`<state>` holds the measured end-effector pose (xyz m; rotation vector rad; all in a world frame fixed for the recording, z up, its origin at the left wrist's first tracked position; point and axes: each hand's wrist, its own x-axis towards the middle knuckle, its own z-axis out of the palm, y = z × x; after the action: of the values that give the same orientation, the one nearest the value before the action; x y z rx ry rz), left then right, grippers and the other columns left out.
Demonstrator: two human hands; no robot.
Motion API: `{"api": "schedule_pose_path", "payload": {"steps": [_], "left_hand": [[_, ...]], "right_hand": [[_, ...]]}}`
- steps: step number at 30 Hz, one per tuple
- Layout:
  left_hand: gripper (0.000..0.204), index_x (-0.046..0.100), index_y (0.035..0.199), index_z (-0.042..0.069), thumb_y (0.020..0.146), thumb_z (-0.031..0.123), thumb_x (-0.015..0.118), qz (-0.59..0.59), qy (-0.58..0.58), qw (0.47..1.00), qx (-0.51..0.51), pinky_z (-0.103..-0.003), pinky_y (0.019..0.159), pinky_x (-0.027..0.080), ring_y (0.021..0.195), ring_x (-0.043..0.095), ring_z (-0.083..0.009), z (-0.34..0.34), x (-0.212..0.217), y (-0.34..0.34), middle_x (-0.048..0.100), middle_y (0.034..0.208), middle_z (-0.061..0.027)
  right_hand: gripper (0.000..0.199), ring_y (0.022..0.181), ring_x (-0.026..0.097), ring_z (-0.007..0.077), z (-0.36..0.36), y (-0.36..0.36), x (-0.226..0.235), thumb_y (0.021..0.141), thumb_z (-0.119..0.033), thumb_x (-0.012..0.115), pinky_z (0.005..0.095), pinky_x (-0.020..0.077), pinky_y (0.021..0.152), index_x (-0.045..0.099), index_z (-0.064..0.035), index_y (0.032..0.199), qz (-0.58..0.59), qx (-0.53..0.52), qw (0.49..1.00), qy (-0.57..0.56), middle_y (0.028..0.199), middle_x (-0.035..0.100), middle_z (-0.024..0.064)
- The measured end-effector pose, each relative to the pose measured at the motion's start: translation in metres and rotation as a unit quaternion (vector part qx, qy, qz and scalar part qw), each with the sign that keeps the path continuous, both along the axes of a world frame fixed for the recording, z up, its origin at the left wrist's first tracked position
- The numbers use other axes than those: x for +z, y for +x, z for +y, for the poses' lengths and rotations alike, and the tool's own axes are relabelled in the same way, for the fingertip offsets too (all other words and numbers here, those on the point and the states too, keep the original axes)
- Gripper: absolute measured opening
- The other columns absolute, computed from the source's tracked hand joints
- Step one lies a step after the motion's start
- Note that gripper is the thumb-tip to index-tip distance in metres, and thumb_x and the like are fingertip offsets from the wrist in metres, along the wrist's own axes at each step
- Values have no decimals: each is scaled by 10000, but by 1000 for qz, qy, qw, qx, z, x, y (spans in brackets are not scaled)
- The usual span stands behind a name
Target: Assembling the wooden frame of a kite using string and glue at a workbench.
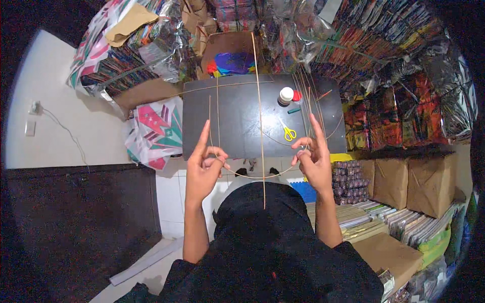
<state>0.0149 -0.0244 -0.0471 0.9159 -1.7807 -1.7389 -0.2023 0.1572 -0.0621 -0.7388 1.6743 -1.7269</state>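
My left hand (pixel 202 174) and my right hand (pixel 317 169) are raised over my lap, in front of the dark table. Between them they bend a thin bamboo strip (pixel 248 177) into a U, its two ends pointing up. Each thumb pinches the strip against curled fingers, while both index fingers stretch upward along its sides. A longer straight bamboo strip (pixel 259 106) crosses the bottom of the curve near its middle. Whether the two are tied there is too small to tell. Yellow-handled scissors (pixel 289 133) lie on the table near my right hand.
On the dark table (pixel 232 116) are a bottle with a white cap (pixel 286 94), a red round item (pixel 297 96), a small green cylinder (pixel 294 110) and several loose strips. Wrapped stacks (pixel 353 45) crowd the back and right. Cardboard boxes (pixel 429 187) stand at right; a printed plastic sheet (pixel 156 129) hangs left.
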Motion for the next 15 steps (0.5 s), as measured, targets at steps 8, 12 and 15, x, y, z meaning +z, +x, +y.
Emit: {"api": "schedule_pose_path", "payload": {"steps": [8, 12, 15], "left_hand": [[864, 235, 1633, 168, 856, -48, 546, -4, -2, 1000, -2, -208, 523, 487, 696, 671, -115, -4, 1, -1, 671, 879, -68], [866, 235, 1634, 177, 858, -50, 544, 3, 4, 1000, -2, -204, 522, 485, 697, 671, -113, -5, 0, 0, 668, 883, -65], [870, 238, 1634, 188, 858, -60, 544, 8, 5, 1000, -2, -201, 524, 482, 701, 673, -112, -6, 0, 1, 666, 887, -63]], "right_hand": [[841, 668, 632, 92, -5, -2, -2, 860, 108, 479, 192, 448, 520, 238, -140, 1626, 10, 4, 1000, 4, 994, 657, 101], [832, 646, 645, 97, -7, -3, -4, 871, 99, 487, 168, 391, 450, 237, -143, 1626, 21, 11, 1000, 6, 989, 659, 90], [829, 648, 648, 96, -8, -3, -2, 870, 95, 482, 171, 394, 452, 240, -144, 1626, 10, 17, 1000, 2, 986, 659, 90]]}}
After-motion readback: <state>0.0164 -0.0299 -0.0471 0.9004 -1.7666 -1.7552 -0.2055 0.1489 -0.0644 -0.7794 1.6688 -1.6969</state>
